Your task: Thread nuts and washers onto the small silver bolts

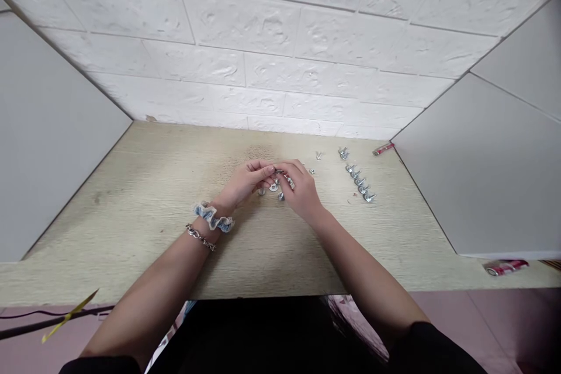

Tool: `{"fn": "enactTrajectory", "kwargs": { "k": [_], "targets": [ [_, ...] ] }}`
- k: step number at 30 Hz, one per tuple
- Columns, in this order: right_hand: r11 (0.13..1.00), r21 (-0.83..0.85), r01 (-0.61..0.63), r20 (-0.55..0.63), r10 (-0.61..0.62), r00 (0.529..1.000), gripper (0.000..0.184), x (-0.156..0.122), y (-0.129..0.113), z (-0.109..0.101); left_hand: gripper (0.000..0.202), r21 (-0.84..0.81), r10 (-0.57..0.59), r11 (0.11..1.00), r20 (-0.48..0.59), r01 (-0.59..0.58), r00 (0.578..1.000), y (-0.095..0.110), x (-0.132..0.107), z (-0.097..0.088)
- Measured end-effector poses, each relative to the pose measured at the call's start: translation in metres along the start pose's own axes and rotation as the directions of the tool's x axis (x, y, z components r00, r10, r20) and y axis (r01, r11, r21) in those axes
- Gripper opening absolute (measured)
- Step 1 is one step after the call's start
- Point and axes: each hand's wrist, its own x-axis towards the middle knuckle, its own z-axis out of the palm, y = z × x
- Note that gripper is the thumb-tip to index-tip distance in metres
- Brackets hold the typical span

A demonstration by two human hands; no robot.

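Note:
Both hands meet over the middle of the table, fingers pinched around a small metal bolt. My left hand grips it from the left, thumb on top. From the right, the fingertips of my right hand close on its other end. Whether a nut or washer is on it is hidden by the fingers. Just beneath lie loose pieces: a washer, a bolt piece and another small metal part. A nut and an upright bolt are right of my right hand.
Several bolts with washers stand in a slanting row on the right, with a small cluster behind them. One red battery lies by the right panel, another at the front edge. A white brick-patterned wall closes the back.

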Motion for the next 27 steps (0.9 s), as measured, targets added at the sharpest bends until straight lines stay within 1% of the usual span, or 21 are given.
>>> {"fn": "enactTrajectory", "kwargs": {
  "k": [2,6,7,9,12,13,15,17,21,23,25,27],
  "targets": [
    [1.000,0.018,-0.010,-0.020,0.010,1.000,0.025,-0.002,0.002,0.002,0.031,0.041,0.013,0.999,-0.014,-0.012,1.000,-0.002,0.001,0.001],
    [0.988,0.134,-0.075,-0.156,0.095,0.983,0.043,-0.005,0.006,0.004,0.031,0.160,0.058,0.986,-0.041,-0.050,0.998,-0.002,0.000,0.007],
    [0.985,0.151,-0.083,-0.183,0.110,0.977,0.044,-0.005,0.006,0.004,0.031,0.183,0.081,0.981,-0.046,-0.071,0.996,-0.001,0.000,0.008],
    [0.987,0.141,-0.080,-0.198,0.107,0.974,0.037,-0.004,0.005,0.002,0.030,0.222,0.142,0.967,-0.065,-0.125,0.988,0.002,-0.003,0.010],
    [0.995,0.081,-0.059,-0.155,0.071,0.985,0.016,-0.001,0.001,-0.002,0.029,0.340,0.250,0.918,-0.097,-0.204,0.963,0.005,-0.008,0.011],
    [0.996,0.064,-0.062,-0.124,0.070,0.990,0.016,0.000,0.000,-0.003,0.028,0.402,0.291,0.887,-0.099,-0.229,0.952,0.005,-0.009,0.011],
    [0.995,0.047,-0.088,-0.059,0.090,0.994,0.026,0.001,-0.002,-0.004,0.027,0.522,0.366,0.809,-0.092,-0.268,0.926,0.003,-0.012,0.011],
    [0.991,0.046,-0.123,-0.013,0.123,0.992,0.033,0.001,-0.003,-0.004,0.027,0.575,0.418,0.763,-0.093,-0.294,0.904,0.000,-0.012,0.013],
    [0.976,0.089,-0.200,-0.001,0.201,0.980,0.041,-0.001,-0.003,-0.001,0.028,0.520,0.434,0.794,-0.124,-0.314,0.892,-0.007,-0.011,0.016],
    [0.961,0.126,-0.247,0.006,0.248,0.969,0.042,-0.001,-0.002,0.000,0.026,0.544,0.462,0.768,-0.106,-0.338,0.881,-0.008,-0.010,0.016],
    [0.943,0.169,-0.286,0.023,0.286,0.958,0.043,-0.001,-0.002,0.001,0.022,0.626,0.517,0.682,-0.048,-0.378,0.854,-0.007,-0.011,0.016],
    [0.929,0.194,-0.314,0.035,0.314,0.949,0.043,-0.001,-0.002,0.001,0.019,0.709,0.563,0.570,0.030,-0.415,0.826,-0.004,-0.012,0.016]
  ]
}}
